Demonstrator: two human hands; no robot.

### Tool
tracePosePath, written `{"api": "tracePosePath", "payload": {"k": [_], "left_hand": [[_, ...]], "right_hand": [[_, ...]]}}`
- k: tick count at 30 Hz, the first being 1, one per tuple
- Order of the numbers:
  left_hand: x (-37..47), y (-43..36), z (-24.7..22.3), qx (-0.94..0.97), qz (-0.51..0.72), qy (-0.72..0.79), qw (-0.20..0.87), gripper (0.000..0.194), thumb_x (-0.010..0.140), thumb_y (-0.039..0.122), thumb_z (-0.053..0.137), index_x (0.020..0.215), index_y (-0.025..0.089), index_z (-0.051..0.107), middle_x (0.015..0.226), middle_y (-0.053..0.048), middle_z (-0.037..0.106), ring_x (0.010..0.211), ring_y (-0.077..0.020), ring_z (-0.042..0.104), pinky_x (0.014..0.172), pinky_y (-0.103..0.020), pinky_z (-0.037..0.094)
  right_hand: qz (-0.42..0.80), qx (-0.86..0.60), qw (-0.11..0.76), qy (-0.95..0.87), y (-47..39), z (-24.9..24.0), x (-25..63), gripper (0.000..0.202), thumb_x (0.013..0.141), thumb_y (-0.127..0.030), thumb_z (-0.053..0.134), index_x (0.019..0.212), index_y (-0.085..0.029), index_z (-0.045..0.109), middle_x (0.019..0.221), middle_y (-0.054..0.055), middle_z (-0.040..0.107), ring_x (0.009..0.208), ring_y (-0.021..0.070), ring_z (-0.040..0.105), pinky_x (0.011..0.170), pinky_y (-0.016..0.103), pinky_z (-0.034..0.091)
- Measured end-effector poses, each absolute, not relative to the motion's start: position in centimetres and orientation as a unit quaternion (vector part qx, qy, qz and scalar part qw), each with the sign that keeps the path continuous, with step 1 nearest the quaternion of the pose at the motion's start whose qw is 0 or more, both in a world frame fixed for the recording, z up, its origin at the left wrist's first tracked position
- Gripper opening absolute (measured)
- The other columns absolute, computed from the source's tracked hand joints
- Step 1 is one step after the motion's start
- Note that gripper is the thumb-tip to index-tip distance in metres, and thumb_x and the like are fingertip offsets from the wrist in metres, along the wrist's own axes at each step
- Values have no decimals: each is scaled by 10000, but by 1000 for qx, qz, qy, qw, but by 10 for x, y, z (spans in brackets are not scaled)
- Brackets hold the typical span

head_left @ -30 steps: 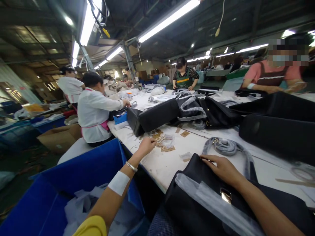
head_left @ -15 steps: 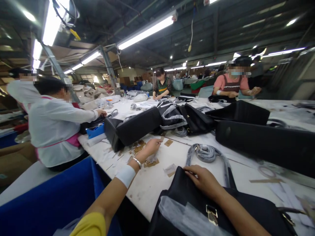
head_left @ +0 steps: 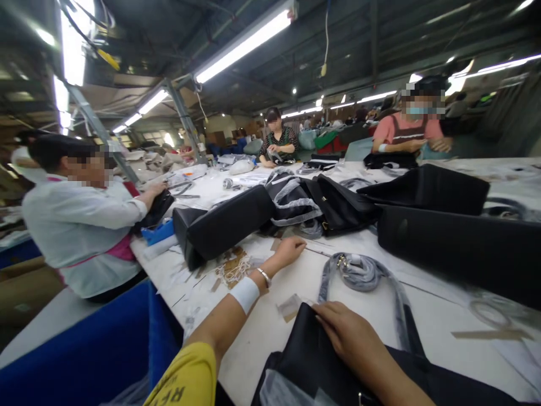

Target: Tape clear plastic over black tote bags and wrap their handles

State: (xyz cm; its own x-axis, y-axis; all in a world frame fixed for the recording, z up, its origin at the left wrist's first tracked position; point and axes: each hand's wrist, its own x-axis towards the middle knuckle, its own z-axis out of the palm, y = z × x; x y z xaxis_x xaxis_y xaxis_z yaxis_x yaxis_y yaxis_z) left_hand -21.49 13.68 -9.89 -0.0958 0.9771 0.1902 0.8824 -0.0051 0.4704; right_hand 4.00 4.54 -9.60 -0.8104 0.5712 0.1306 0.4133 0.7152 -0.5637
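Observation:
Near the front of the table lies a black handbag [head_left: 302,344], with clear plastic film [head_left: 287,392] over its front. My right hand [head_left: 342,327] rests over its upper corner, thumb and fingers closed on the black edge. Beyond it, a grey plastic-wrapped strap [head_left: 359,270] lies coiled on the table. My left hand [head_left: 289,252] reaches out over the white tabletop, fingertips pinched together; whatever they hold, if anything, is too small to make out. Left of that wrist are white strings [head_left: 236,270] and brown tags [head_left: 234,258].
Black bags [head_left: 232,220] pile up across the middle, with a large black bag [head_left: 456,248] at right. A blue bin [head_left: 84,344] stands lower left. One co-worker in white [head_left: 84,220] sits at left; two others work at the far side. A tape roll [head_left: 490,313] lies at right.
My left hand has moved right, away from the brown tags and strings. My right hand keeps its hold on the handbag's corner. The view has shifted slightly.

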Motion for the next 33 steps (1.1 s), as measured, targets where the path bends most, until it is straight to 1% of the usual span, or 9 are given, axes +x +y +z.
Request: {"api": "tracePosePath", "payload": {"k": [4,6,9,12,14,18,22,26,33], "left_hand": [[-282,97,-87,600,199,772,60,264,891,219,516,927,133,762,905,-101,760,866,-225,693,840,-310,508],[-315,84,-76,577,181,795,40,276,853,123,526,1021,111,744,1010,-131,748,959,-243,684,889,-325,496],[-345,80,-62,562,161,811,7,466,814,11,506,1251,106,638,1222,-155,675,1123,-245,631,991,-327,450],[-357,91,-51,550,148,821,-35,596,835,-26,435,1408,126,493,1366,-170,573,1226,-251,568,1054,-358,404],[-361,100,-46,544,138,826,-53,596,853,-26,408,1419,146,480,1394,-158,551,1262,-251,540,1075,-373,386],[-367,112,-47,543,97,833,-44,424,892,35,460,1262,152,632,1283,-142,640,1214,-249,579,1048,-351,412],[-367,113,-64,522,50,851,-36,310,941,151,518,1231,153,628,1227,-152,655,1136,-243,615,996,-371,459],[-374,112,-77,490,4,871,-39,319,946,333,573,1209,155,590,1214,-105,617,1071,-227,617,928,-450,515],[-396,123,-72,472,-66,879,-34,336,939,359,581,1199,147,585,1201,-98,611,1051,-223,618,905,-445,523]], "right_hand": [[261,-266,148,-916,46,-106,39,391,939,-260,362,1197,-263,656,1125,107,676,1022,265,638,859,375,529],[256,-270,153,-916,46,-110,38,401,938,-257,346,1197,-259,653,1118,112,676,1015,264,642,856,380,534],[257,-275,160,-913,46,-115,38,415,940,-264,329,1204,-256,649,1119,115,675,1012,262,648,859,384,537],[271,-271,162,-909,47,-117,40,416,938,-281,341,1232,-264,635,1146,111,670,1041,258,642,870,378,538],[281,-269,162,-907,47,-115,41,419,934,-275,347,1246,-259,627,1147,109,671,1048,254,640,879,378,537],[293,-265,151,-906,46,-109,41,429,938,-226,314,1230,-219,629,1144,114,667,1049,244,638,901,390,531],[289,-267,147,-907,45,-111,40,436,947,-215,305,1251,-207,618,1155,121,660,1053,240,640,913,397,531],[296,-267,147,-905,46,-115,41,433,947,-194,314,1258,-225,614,1178,112,656,1056,229,644,924,386,533],[302,-273,171,-897,44,-119,42,412,911,-148,375,1204,-263,641,1165,89,663,1022,216,652,905,357,538]]}}
